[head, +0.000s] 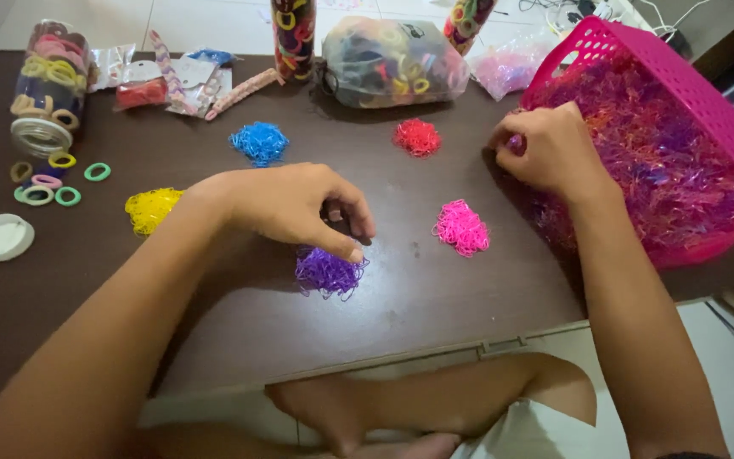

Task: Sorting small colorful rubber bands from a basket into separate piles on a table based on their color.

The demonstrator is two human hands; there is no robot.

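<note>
- Clear jar (47, 85) lies tipped at the surface's far left, packed with yellow, pink and beige hair rings.
- Small flat packets (172, 81) sit just beside it, red, blue and striped pink.
- Bulging clear bag (392, 61) of mixed bands rests at the far middle.
- Two tall clear tubes (292, 36) flank that bag.
- A pinkish clear bag (510, 70) sits beside the basket.
</note>
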